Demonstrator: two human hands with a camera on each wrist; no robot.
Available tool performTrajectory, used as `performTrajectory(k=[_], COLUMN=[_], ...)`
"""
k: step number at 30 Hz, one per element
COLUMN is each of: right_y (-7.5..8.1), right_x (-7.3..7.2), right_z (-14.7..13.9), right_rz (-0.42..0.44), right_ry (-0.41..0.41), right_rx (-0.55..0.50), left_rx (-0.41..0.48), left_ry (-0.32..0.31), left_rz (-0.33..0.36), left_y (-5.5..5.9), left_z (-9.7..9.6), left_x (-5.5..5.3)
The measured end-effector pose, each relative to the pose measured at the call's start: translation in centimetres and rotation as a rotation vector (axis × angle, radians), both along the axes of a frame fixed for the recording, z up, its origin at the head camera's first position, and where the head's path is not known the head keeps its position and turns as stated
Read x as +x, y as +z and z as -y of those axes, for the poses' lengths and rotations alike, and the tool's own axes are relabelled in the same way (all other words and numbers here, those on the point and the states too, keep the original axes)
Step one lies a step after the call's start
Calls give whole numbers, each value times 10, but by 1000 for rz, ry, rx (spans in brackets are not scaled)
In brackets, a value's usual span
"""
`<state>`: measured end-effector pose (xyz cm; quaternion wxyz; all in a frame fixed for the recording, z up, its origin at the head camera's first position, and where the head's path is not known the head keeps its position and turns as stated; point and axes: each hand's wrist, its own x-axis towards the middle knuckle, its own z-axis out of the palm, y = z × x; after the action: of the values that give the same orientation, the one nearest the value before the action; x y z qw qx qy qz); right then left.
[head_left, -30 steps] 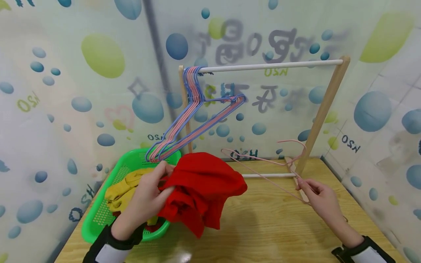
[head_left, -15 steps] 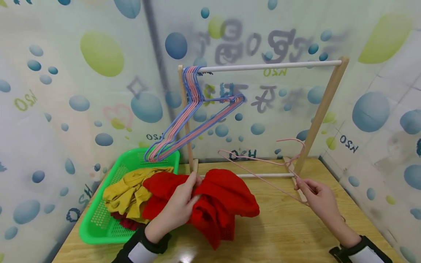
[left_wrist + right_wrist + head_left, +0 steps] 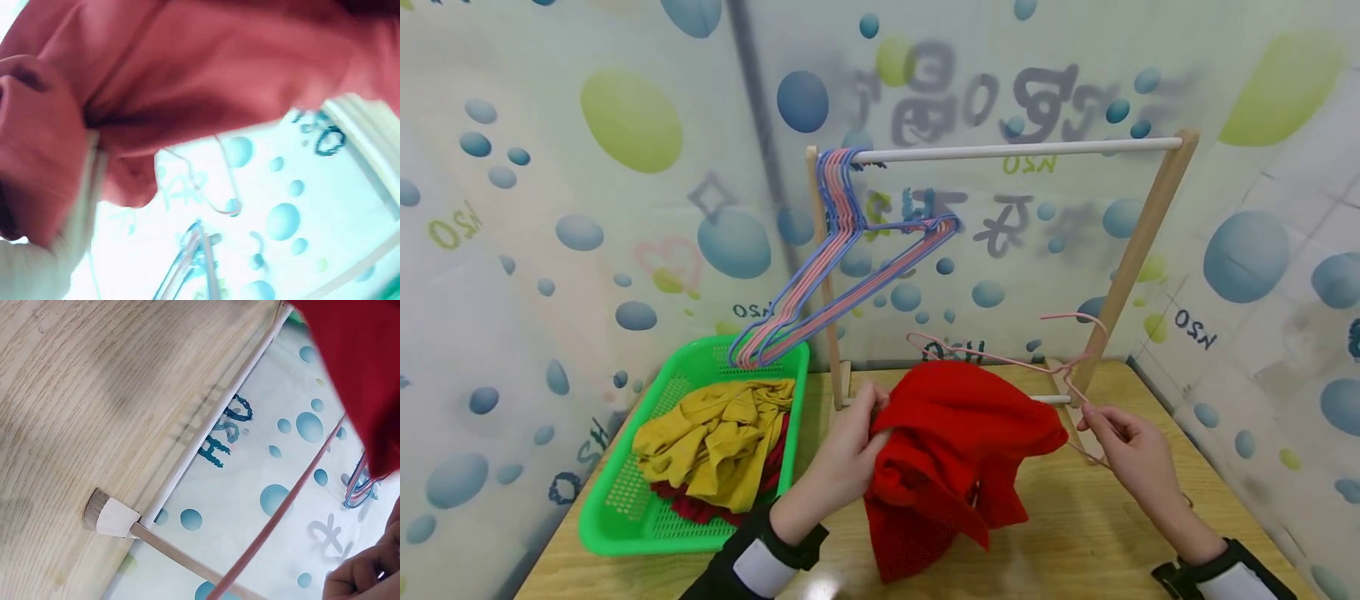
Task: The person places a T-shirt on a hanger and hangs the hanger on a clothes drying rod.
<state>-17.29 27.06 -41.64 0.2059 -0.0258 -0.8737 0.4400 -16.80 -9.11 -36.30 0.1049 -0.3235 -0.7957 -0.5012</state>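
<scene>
My left hand [image 3: 847, 450] grips a bunched red garment [image 3: 962, 425] and holds it up over the table, its lower folds hanging down. In the left wrist view the red cloth [image 3: 206, 69] fills the upper part, and only part of the hand [image 3: 44, 269] shows. My right hand [image 3: 1131, 450] pinches a pink wire hanger [image 3: 1000, 359] close to its neck, with the hook pointing up. The red garment lies in front of much of the hanger and hides its lower bar. The right wrist view shows a stretch of the pink wire [image 3: 275, 519] beside the red cloth.
A wooden rack with a white rail [image 3: 1015, 152] stands at the back. Several blue and pink hangers [image 3: 842, 242] hang at its left end. A green basket [image 3: 598, 508] at the left holds yellow cloth [image 3: 715, 442] above dark red cloth [image 3: 696, 508]. The table [image 3: 1075, 550] is wooden.
My left hand has carried the red garment rightward, away from the basket and in front of the pink hanger. The right hand has stayed nearly still, the hanger shifting slightly.
</scene>
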Motion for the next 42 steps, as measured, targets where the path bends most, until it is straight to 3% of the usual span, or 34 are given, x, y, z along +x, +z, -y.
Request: performTrajectory(k=[6, 12, 15, 19, 24, 30, 34, 40, 42], right_y=[-4, -4, -3, -3, -5, -5, -5, -6, -7], right_x=[-1, -1, -1, 0, 2, 3, 2, 3, 5], right_z=[-1, 0, 2, 4, 6, 7, 7, 7, 8], right_rz=[-35, -42, -36, -37, -19, -12, -21, -19, -18], right_ry=[4, -13, -13, 2, 8, -2, -1, 4, 5], right_rx=[-32, -21, -26, -35, -22, -29, -36, -34, -32], left_rx=[-221, -275, -319, -338, -232, -17, 56, 308, 347], left_ry=[132, 231, 294, 314, 238, 111, 62, 9, 16], left_rz=[-58, -62, 6, 174, 349, 456, 503, 673, 713], left_y=[-21, -33, -37, -44, -50, -48, -49, -59, -60], left_z=[-1, 0, -2, -3, 0, 8, 12, 15, 15], left_x=[-6, -6, -6, -7, -7, -2, 1, 0, 1])
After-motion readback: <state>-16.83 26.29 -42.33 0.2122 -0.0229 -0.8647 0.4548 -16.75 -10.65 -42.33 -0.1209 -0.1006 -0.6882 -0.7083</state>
